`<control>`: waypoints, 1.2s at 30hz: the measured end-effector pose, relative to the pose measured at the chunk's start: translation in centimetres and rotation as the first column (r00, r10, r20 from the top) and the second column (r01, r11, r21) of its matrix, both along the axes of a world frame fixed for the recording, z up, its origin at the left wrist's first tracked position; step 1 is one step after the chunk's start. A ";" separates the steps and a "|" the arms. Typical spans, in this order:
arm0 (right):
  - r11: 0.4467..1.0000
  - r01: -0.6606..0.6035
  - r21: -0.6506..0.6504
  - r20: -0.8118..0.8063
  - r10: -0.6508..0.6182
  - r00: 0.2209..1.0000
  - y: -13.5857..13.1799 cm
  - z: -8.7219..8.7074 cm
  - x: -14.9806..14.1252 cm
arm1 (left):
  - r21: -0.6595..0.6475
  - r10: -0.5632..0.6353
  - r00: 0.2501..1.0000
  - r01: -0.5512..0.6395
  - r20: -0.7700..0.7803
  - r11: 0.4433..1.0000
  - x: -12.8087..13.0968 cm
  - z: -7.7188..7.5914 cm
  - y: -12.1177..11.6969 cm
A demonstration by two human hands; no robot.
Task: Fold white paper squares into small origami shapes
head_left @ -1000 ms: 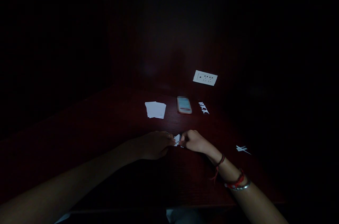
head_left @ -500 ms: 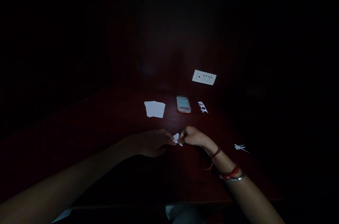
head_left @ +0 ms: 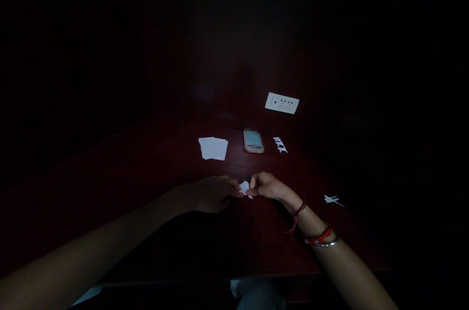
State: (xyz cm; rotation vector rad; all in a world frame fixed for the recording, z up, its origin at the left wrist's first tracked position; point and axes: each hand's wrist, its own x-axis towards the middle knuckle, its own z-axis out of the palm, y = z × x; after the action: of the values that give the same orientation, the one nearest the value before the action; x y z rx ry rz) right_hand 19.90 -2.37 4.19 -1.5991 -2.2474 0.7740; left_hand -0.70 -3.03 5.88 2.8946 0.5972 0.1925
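Note:
Between my two hands is a small folded piece of white paper (head_left: 245, 187), close to the dark red tabletop. My left hand (head_left: 216, 193), wearing a ring, pinches its left edge. From the right, my right hand (head_left: 264, 186) grips the other side with bent thumb and forefinger. The paper's outline is angular, with pointed corners at top and bottom. Fingertips cover part of it, and dim light hides the finer folds.
A stack of white paper sheets (head_left: 213, 148) lies beyond my left hand. Right of it are a pixelated phone-like block (head_left: 253, 141) and several small folded papers (head_left: 280, 144). Thin paper strips (head_left: 332, 200) lie far right. A socket panel (head_left: 282, 103) is on the back wall.
Both hands keep hold of the paper, and my right fingers have shifted slightly on it. More of its pointed top shows. The whole view has moved a little.

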 end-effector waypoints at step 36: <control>0.824 -0.488 0.289 0.649 0.206 0.732 -5.8 2.7 -1.7 | -0.124 0.040 0.997 -0.047 -0.065 0.991 -0.8 0.8 -0.2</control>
State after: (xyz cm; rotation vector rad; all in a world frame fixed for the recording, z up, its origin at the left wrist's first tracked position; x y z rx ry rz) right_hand 18.21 -8.17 6.89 -1.2988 -2.9452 -0.2587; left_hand -1.51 -3.22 6.70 2.7769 0.6588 0.0678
